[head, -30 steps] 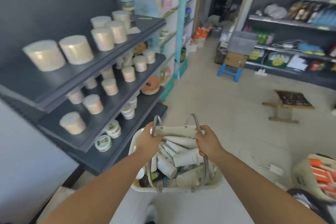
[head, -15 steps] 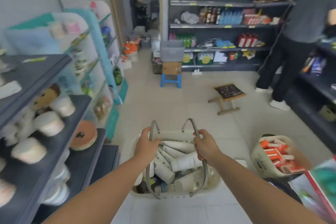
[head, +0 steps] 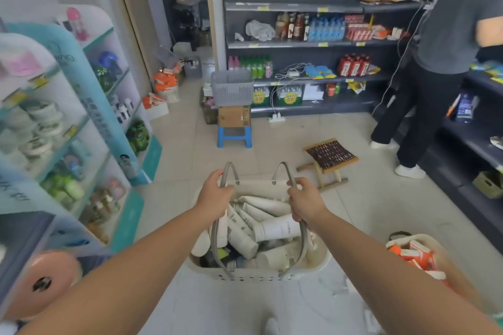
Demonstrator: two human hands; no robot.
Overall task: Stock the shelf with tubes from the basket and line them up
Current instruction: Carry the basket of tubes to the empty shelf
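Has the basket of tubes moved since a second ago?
Yes. The basket, gripped by the left hand and right hand, has swung rightward and forward, ending nearer the wooden stool.

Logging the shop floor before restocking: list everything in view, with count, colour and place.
basket: one, cream, carried low at centre
handles: two, grey, arching over the basket
tubes: many, white, heaped in the basket
second basket: one, cream, lower right, holding orange boxes
blue stool: one, on the floor ahead, under a cardboard box and a grey basket
folding stool: one, wood with dark seat, floor right of centre
shelving: dark grey, stocked, back wall
display stand: teal, left side
person: one, grey top, black trousers, at the right
left hand: grips one handle
right hand: grips the other handle
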